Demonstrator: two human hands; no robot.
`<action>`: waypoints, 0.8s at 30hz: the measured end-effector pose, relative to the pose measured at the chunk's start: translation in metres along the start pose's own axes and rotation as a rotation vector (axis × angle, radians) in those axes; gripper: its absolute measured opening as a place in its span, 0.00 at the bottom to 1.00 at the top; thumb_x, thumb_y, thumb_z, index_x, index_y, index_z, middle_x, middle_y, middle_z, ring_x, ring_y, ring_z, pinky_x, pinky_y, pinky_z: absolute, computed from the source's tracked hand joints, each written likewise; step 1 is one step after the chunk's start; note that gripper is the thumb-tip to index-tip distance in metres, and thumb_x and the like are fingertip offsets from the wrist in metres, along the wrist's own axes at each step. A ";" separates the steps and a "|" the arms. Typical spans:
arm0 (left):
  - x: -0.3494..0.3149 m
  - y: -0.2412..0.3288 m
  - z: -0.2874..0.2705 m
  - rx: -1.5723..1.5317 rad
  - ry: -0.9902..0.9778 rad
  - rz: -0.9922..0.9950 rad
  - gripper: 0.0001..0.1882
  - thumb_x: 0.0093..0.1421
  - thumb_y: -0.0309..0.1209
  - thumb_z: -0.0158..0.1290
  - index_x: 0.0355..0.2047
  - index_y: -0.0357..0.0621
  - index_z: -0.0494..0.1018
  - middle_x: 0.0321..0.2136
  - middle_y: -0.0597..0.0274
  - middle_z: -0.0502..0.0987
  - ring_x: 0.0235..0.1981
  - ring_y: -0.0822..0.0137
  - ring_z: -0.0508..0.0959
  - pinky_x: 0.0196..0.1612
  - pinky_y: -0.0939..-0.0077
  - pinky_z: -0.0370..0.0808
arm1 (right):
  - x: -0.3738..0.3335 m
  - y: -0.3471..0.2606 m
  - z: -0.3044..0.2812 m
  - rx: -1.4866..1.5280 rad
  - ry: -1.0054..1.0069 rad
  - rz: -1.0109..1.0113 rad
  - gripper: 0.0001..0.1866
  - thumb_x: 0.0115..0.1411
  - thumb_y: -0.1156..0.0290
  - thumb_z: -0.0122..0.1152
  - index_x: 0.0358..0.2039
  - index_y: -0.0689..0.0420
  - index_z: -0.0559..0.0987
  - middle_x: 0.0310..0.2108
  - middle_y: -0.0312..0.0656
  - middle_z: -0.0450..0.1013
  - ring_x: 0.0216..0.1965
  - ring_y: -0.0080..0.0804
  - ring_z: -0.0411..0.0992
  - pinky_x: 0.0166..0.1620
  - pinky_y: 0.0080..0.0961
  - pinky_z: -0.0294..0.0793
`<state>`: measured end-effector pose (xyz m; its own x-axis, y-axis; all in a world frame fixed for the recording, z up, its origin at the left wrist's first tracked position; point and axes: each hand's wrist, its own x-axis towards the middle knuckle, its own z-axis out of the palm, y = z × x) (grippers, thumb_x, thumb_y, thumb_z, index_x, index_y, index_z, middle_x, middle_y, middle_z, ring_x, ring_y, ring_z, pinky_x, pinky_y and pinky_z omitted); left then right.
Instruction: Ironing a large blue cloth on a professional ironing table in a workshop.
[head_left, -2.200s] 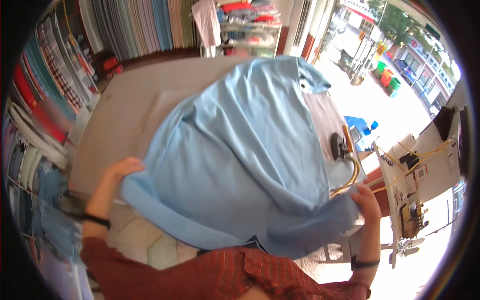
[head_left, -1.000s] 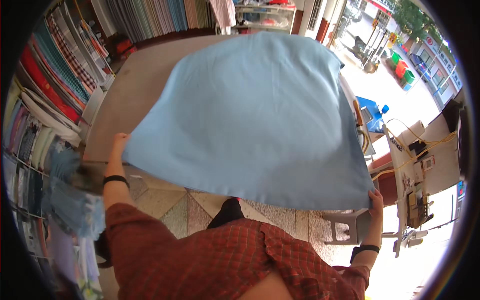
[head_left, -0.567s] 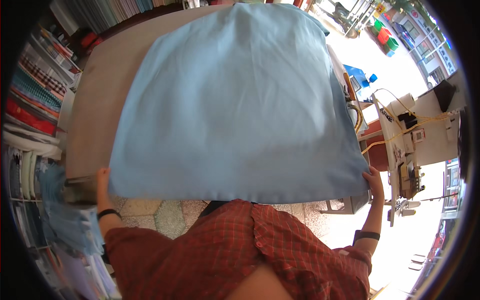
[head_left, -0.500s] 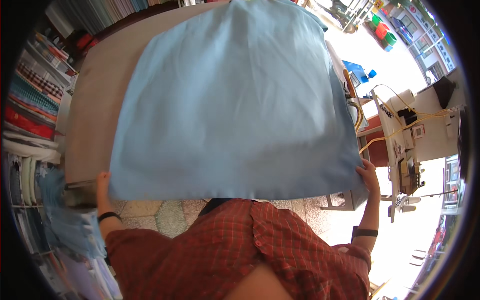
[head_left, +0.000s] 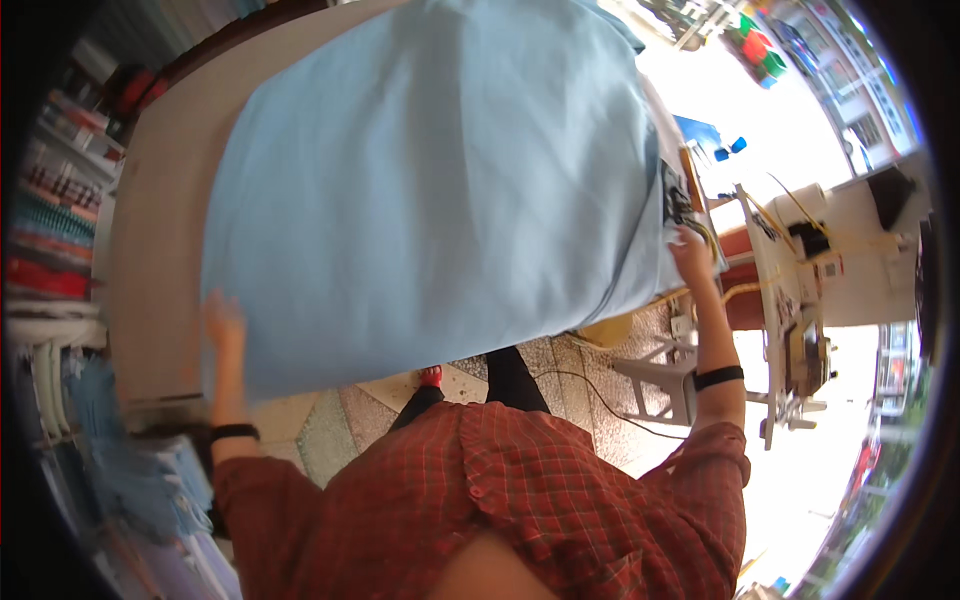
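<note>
A large light blue cloth point(head_left: 400, 210) lies spread over a broad table point(head_left: 160, 220), its near edge hanging past the table's front. At the cloth's near left corner, my left hand point(head_left: 226, 322) rests on or just over it, its fingers smeared by motion. On the right side my right hand point(head_left: 692, 258) has its fingers closed on the cloth's edge, where the fabric bunches into folds. Dark metal equipment point(head_left: 678, 200) shows just beyond that hand.
Shelves of folded fabrics point(head_left: 60, 280) line the left side. To the right stand a grey stool point(head_left: 660, 380) and a white-topped bench point(head_left: 765, 300) with yellow cables. A black cord point(head_left: 600, 400) runs across the tiled floor.
My right hand has moved up and inward with the cloth's right edge. My left hand has shifted slightly up and right. The near edge now slants, showing more floor and my legs.
</note>
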<state>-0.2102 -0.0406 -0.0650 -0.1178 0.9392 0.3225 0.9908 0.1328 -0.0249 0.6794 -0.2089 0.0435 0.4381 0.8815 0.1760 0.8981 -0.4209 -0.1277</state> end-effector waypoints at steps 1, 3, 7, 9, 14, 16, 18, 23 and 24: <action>-0.004 0.044 0.000 -0.079 0.128 0.117 0.24 0.58 0.38 0.56 0.52 0.39 0.70 0.49 0.44 0.74 0.53 0.47 0.71 0.57 0.54 0.65 | 0.027 0.024 0.003 -0.160 0.081 -0.040 0.29 0.51 0.66 0.68 0.52 0.61 0.72 0.41 0.52 0.76 0.45 0.50 0.74 0.49 0.40 0.73; -0.012 0.175 -0.038 -0.268 0.116 0.328 0.20 0.55 0.29 0.57 0.48 0.38 0.72 0.47 0.46 0.74 0.50 0.46 0.72 0.56 0.53 0.65 | 0.063 0.046 0.004 -0.285 -0.003 0.204 0.35 0.50 0.58 0.66 0.56 0.62 0.68 0.45 0.56 0.74 0.49 0.52 0.72 0.52 0.43 0.71; -0.082 0.389 -0.098 -0.902 -0.036 0.678 0.11 0.55 0.25 0.56 0.40 0.42 0.76 0.38 0.54 0.76 0.40 0.53 0.75 0.45 0.62 0.73 | 0.138 0.053 0.018 -0.163 -0.204 0.349 0.28 0.47 0.58 0.65 0.44 0.66 0.75 0.38 0.56 0.77 0.42 0.51 0.75 0.47 0.43 0.73; -0.125 0.467 -0.105 -1.028 -0.361 0.754 0.12 0.58 0.31 0.55 0.42 0.44 0.74 0.38 0.55 0.76 0.41 0.51 0.75 0.44 0.60 0.73 | 0.161 0.064 0.026 -0.067 -0.259 0.379 0.25 0.46 0.59 0.65 0.39 0.66 0.77 0.34 0.57 0.77 0.39 0.50 0.77 0.44 0.42 0.74; -0.177 0.613 -0.109 -0.939 -0.864 0.657 0.27 0.60 0.40 0.54 0.55 0.39 0.62 0.46 0.44 0.70 0.45 0.45 0.73 0.46 0.54 0.72 | 0.186 0.138 0.066 0.245 -0.314 0.300 0.19 0.42 0.62 0.62 0.31 0.63 0.77 0.24 0.48 0.76 0.28 0.40 0.76 0.35 0.37 0.74; -0.185 0.636 -0.112 -0.938 -0.962 0.609 0.30 0.60 0.43 0.54 0.55 0.37 0.61 0.46 0.41 0.68 0.46 0.44 0.73 0.48 0.54 0.71 | 0.187 0.138 0.066 0.196 -0.254 0.216 0.17 0.41 0.64 0.64 0.30 0.62 0.77 0.23 0.47 0.75 0.26 0.38 0.75 0.33 0.35 0.73; -0.200 0.651 -0.115 -0.898 -1.020 0.714 0.37 0.58 0.48 0.55 0.60 0.38 0.58 0.49 0.40 0.67 0.50 0.45 0.72 0.52 0.54 0.70 | 0.189 0.120 0.060 0.539 -0.340 0.246 0.11 0.46 0.71 0.63 0.31 0.60 0.75 0.21 0.38 0.72 0.20 0.28 0.72 0.24 0.27 0.70; -0.211 0.659 -0.113 -1.177 -1.601 1.098 0.46 0.57 0.56 0.54 0.66 0.40 0.53 0.57 0.41 0.64 0.60 0.48 0.65 0.63 0.60 0.60 | 0.170 0.129 0.049 0.873 -0.350 0.431 0.08 0.56 0.69 0.59 0.24 0.55 0.70 0.13 0.31 0.63 0.10 0.20 0.62 0.13 0.18 0.59; -0.191 0.635 -0.122 -1.214 -1.478 1.095 0.38 0.59 0.53 0.52 0.63 0.41 0.60 0.58 0.43 0.65 0.61 0.50 0.64 0.64 0.60 0.58 | 0.157 0.135 0.039 0.777 -0.338 0.403 0.09 0.56 0.67 0.59 0.23 0.55 0.70 0.12 0.31 0.63 0.10 0.19 0.61 0.12 0.17 0.56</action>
<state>0.4495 -0.1739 -0.0266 0.9853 0.0627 -0.1591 0.1655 -0.1164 0.9793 0.8674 -0.1189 0.0159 0.5662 0.7674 -0.3008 0.3503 -0.5544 -0.7550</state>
